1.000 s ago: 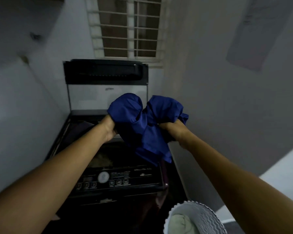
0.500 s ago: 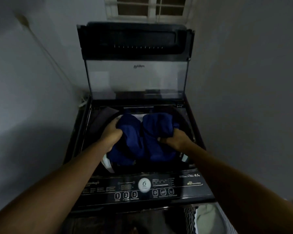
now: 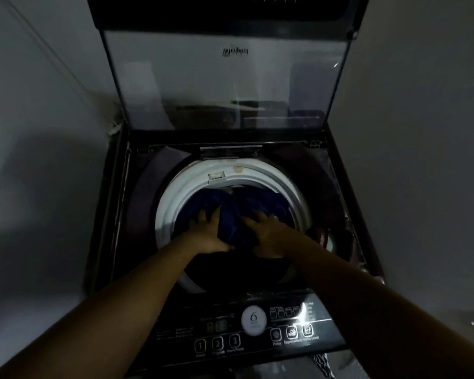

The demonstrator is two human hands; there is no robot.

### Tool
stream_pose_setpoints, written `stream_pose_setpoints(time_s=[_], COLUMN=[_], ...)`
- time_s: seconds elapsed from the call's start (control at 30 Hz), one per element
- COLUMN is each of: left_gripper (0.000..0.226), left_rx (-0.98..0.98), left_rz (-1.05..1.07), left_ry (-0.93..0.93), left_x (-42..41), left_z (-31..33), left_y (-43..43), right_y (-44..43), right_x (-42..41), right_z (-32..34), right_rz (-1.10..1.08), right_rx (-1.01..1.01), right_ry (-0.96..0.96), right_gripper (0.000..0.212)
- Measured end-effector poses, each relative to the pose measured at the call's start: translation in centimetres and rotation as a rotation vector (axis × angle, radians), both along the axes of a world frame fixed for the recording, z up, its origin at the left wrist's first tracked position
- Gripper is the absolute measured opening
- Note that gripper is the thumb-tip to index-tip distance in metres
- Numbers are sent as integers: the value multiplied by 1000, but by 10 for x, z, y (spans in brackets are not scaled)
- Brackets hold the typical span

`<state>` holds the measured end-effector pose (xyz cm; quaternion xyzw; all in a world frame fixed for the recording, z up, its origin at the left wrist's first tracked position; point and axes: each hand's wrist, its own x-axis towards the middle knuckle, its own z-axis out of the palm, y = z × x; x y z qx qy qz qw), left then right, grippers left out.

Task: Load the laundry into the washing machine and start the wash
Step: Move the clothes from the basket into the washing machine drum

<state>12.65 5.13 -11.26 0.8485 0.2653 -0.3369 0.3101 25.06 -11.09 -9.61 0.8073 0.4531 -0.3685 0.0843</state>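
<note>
A dark top-loading washing machine (image 3: pixel 107 214) stands open, its glass lid (image 3: pixel 225 77) raised against the back wall. Inside the white drum rim (image 3: pixel 170 203) lies a bundle of blue cloth (image 3: pixel 230 214). My left hand (image 3: pixel 207 231) lies on the left part of the cloth with fingers spread. On the right part, my right hand (image 3: pixel 268 232) presses down, its fingers spread as well. Both forearms reach down over the control panel (image 3: pixel 252 329).
Grey walls close in on the left and right of the machine. The panel has numbered buttons (image 3: pixel 216 344) and a round white dial (image 3: pixel 253 320). A bit of striped fabric or basket (image 3: pixel 322 363) shows below the panel at the right.
Both hands carried the blue cloth from above the machine down into the drum. Their grip has changed to flat, spread fingers on the cloth. The view has moved closer and lower.
</note>
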Motion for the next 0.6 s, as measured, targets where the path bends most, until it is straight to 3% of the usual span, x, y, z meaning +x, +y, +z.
stream_pose_setpoints(time_s=[0.13,0.37,0.47,0.6], left_gripper=[130,85,74,83], left_rx=[-8,11,10,34], left_rz=[53,-69,-144,-35], left_ry=[164,387,384,362], left_x=[9,28,40,29], left_z=[-37,-72,-64,-62], left_y=[10,20,26,28], right_y=[3,17,27,13], right_x=[6,35,39,38], right_z=[-43,-69,-56,-60], right_rz=[-14,-191,-218,-286], right_rx=[-210,-488,-512,-494], right_ry=[7,150,186,218], right_gripper=[90,79,68,70])
